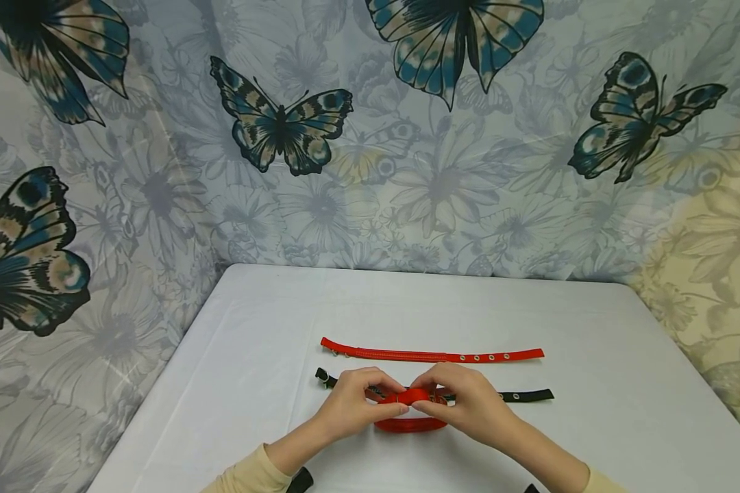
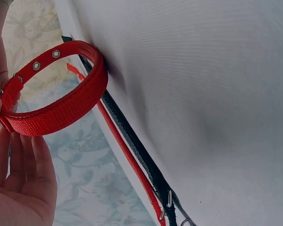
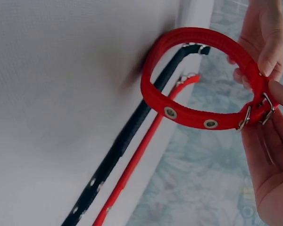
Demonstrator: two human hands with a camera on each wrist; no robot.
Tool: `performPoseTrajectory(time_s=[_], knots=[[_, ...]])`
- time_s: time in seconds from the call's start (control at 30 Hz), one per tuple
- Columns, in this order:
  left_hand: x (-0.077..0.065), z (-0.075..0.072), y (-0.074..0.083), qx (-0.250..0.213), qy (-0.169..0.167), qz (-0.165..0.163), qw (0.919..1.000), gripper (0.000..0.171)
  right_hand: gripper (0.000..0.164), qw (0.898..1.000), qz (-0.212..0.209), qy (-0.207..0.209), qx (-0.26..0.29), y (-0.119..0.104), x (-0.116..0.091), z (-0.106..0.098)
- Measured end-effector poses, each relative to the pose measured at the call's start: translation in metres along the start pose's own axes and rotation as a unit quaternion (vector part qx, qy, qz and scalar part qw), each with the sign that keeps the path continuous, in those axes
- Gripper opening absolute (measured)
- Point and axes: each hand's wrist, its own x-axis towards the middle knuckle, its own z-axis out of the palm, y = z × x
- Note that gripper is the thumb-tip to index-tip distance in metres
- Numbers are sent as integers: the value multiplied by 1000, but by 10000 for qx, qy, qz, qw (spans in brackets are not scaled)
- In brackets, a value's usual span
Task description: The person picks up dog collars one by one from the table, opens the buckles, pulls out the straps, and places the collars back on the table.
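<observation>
A red webbing collar [image 1: 410, 424] is closed into a loop and stands on the white table [image 1: 253, 356] near its front edge. My left hand [image 1: 390, 399] and right hand [image 1: 423, 398] meet at the top of the loop, and each pinches it there. In the right wrist view the right hand [image 3: 269, 174] pinches the looped collar [image 3: 193, 115] at the metal buckle [image 3: 254, 113]. The left wrist view shows the left hand [image 2: 19, 188] at the strap end of the loop [image 2: 61, 108].
Just beyond my hands a black collar [image 1: 527, 396] lies flat and straight. Farther back a second red collar [image 1: 432, 355] lies parallel to it. Butterfly-print cloth [image 1: 444, 178] hangs behind and beside the table.
</observation>
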Motion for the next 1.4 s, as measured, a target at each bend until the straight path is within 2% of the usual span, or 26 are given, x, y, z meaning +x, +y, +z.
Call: performPoseTrajectory(time_s=[0.17, 0.43, 0.7, 0.93, 1.07, 1.17, 1.4], knots=[[0, 0, -1, -22, 13, -44, 10000, 20, 16, 9998, 157, 133, -70, -1, -1, 4], [-1, 0, -2, -154, 76, -233, 9996, 22, 17, 9964, 404, 344, 665, 4, -5, 10], [0, 1, -4, -257, 198, -236, 9992, 21, 19, 9864, 1099, 438, 1139, 6, -6, 12], [-2, 2, -5, -407, 333, -392, 9978, 21, 19, 9645, 1657, 504, 1995, 7, -4, 9], [-3, 3, -5, -406, 372, -444, 9975, 20, 22, 9582, 1960, 391, 2048, 5, -2, 6], [-3, 4, -4, -415, 389, -515, 9971, 20, 25, 9496, 2281, 322, 2126, 3, 0, 3], [-1, 5, -2, -408, 355, -733, 9958, 16, 37, 9172, 3120, 190, 2472, 5, 6, 1]])
